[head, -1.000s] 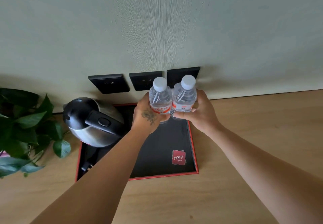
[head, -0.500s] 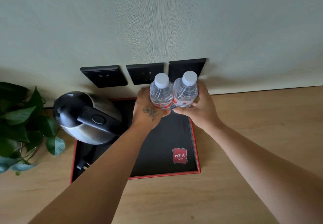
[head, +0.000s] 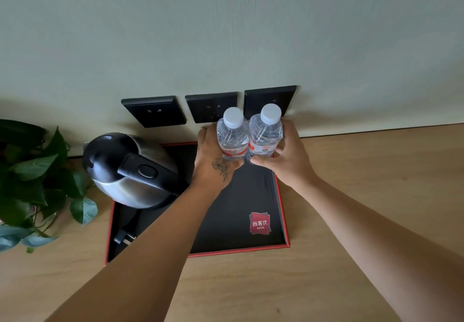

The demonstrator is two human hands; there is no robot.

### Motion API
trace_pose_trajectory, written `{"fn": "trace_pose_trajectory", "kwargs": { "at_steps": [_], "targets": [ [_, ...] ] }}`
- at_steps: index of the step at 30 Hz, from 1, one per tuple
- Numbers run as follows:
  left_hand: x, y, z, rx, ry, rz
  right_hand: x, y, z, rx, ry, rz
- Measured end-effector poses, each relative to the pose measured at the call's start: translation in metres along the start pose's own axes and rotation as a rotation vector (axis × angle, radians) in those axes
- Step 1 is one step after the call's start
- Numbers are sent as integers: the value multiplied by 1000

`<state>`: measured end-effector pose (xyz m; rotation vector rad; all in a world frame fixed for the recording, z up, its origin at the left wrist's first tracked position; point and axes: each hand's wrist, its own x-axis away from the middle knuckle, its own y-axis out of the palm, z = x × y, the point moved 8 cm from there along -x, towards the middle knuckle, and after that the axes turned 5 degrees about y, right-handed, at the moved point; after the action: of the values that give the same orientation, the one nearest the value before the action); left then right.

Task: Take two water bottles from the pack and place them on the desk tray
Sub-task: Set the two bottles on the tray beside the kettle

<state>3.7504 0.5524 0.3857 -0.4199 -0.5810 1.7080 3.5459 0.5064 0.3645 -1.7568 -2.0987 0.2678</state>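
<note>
Nearly done: left hand [head: 216,163] and right hand [head: 288,158] each wrapped round a clear white-capped plastic water bottle [head: 232,137] [head: 266,133], side by side over the far-right corner of the black red-rimmed tray [head: 282,211]; whether they have landed I cannot tell, release left.

Single head-worn view, angled forward and down, close over desk [head: 351,221], facing wall [head: 226,32]

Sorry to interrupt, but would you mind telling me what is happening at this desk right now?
A person holds two water bottles upright, side by side: the left hand grips the left bottle and the right hand the right bottle. Both are over the far end of the black tray, near the wall sockets. Whether they already rest on it is hidden. A kettle occupies the tray's left side.
</note>
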Motion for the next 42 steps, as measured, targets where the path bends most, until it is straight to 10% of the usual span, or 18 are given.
{"fn": "trace_pose_trajectory", "kwargs": {
  "at_steps": [11,15,23,42],
  "targets": [
    [45,-63,86,65,126,188,52,-47,-112,364,-257,302],
    [30,-94,123,-59,355,120,48,-44,-157,637,-313,213],
    [-6,-90,122,-207,281,-61,36,-30,-186,961,-335,58],
    [-14,-94,104,-119,136,-40,42,-30,-188,915,-552,-114]
  ]
}}
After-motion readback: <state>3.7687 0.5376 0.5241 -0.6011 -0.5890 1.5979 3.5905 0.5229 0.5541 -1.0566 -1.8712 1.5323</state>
